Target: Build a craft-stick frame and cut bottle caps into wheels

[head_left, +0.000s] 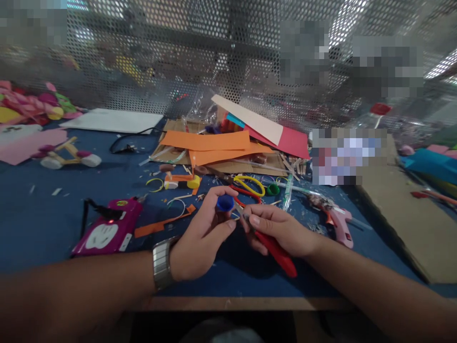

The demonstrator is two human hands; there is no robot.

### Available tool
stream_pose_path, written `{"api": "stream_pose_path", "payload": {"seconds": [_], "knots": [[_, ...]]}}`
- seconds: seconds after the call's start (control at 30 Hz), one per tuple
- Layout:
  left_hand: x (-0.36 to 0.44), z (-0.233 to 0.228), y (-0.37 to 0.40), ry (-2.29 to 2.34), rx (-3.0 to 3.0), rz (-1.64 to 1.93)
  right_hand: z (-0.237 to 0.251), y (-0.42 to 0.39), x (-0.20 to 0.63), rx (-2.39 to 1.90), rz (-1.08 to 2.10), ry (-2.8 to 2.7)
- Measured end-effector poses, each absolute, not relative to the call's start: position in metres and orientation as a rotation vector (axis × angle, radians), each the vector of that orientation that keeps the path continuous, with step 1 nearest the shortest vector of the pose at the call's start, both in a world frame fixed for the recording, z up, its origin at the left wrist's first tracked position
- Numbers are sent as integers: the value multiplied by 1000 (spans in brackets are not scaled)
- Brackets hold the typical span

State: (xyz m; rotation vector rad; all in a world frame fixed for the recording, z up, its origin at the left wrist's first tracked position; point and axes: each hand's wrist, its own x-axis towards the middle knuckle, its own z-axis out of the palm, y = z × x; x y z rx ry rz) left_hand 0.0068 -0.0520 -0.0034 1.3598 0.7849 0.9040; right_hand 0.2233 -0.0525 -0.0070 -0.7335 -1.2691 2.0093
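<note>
My left hand (200,238) pinches a small blue cap (224,203) above the blue table (46,224). My right hand (280,231) is closed around a red cutter (276,250), its tip touching the cap. Scissors (250,185) lie just behind; the table's front edge (246,303) is near my wrists.

Knife (274,250) blade tip hidden; background pixelated.

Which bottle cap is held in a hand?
The blue cap, pinched in the left hand. The green cap lies loose on the table beside the yellow-handled scissors.
</note>
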Motion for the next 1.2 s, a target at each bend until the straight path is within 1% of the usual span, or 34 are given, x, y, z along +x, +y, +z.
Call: {"api": "stream_pose_path", "payload": {"seconds": [0.17, 0.23, 0.4, 0.57, 0.7, 0.9, 1.03, 1.2], "knots": [[8, -7, -51, 834, 1351, 876, -4, -50, 228, -723, 1897, -1188], [8, -7, -50, 856, 1393, 869, -5, -49, 229, -734, 1949, -1205], [7, -7, -48, 938, 1551, 903, -3, -51, 231, -800, 2197, -1200], [8, -4, -47, 935, 1671, 936, 0, -53, 228, -870, 2276, -1127], [9, -4, -49, 883, 1677, 890, -3, -52, 226, -890, 2253, -1081], [9, -6, -49, 928, 1493, 955, -8, -52, 225, -932, 2203, -1068], [9, -2, -48, 912, 1361, 990, -7, -51, 226, -932, 2132, -1121], [7, -2, -51, 834, 1323, 934, -7, -48, 229, -966, 2063, -1199]]}}
